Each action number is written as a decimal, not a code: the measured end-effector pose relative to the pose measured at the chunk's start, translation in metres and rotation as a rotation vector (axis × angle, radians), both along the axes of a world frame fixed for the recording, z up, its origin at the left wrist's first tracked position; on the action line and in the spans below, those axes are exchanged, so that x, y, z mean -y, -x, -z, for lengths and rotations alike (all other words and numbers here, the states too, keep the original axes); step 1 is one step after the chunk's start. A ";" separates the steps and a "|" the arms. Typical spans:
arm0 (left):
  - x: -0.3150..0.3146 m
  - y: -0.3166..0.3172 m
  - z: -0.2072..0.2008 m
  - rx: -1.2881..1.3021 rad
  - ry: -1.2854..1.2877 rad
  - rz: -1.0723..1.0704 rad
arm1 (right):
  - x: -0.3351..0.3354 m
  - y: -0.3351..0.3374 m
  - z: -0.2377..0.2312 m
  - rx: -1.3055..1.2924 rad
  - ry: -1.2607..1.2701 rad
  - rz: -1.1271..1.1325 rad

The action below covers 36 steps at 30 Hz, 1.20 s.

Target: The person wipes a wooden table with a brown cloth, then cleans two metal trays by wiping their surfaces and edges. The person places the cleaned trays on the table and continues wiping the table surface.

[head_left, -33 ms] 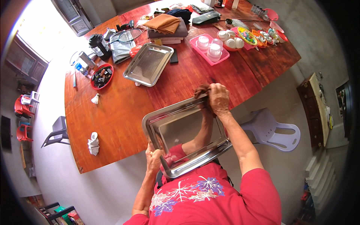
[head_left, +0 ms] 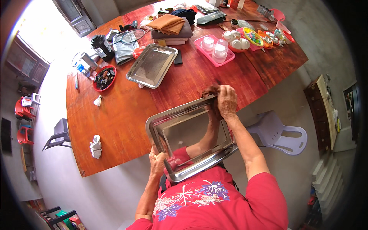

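Observation:
A shiny rectangular metal tray is tilted up against my body, over the near edge of the table. My left hand is closed on the tray's lower left rim, thumb along the edge. At the far right corner, my right hand presses a brown cloth on the rim, its fingers wrapped over it. Part of the cloth is hidden behind the hand. My right forearm and red sleeve are mirrored in the tray's flat bottom. A second metal tray lies farther off on the table, with specks across its surface.
On the wooden table are a crumpled white tissue, a shuttlecock, a red bowl of dark pieces, folded cloths and a pink basket of clear containers. A lavender chair stands at the right.
My right hand and the brown cloth have slid slightly to the right along the tray's far rim. The left hand and the tray stay in place.

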<state>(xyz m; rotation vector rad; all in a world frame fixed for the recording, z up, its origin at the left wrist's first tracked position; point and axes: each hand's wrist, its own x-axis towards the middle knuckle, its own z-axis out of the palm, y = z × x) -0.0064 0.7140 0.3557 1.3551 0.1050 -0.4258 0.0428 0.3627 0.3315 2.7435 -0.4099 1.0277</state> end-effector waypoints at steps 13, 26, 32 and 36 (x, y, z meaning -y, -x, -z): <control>-0.003 0.003 0.008 -0.072 0.006 0.017 | -0.156 0.026 0.027 -0.298 -0.530 -0.295; 0.003 0.014 0.003 -0.028 0.207 -0.075 | -0.204 0.114 -0.025 -0.408 -0.850 -1.161; 0.001 0.015 0.008 -0.005 0.049 -0.003 | -0.159 0.090 -0.015 -0.224 -0.242 -0.656; -0.001 0.017 0.009 -0.017 0.056 -0.024 | -0.106 0.058 0.012 -0.146 -0.153 -0.257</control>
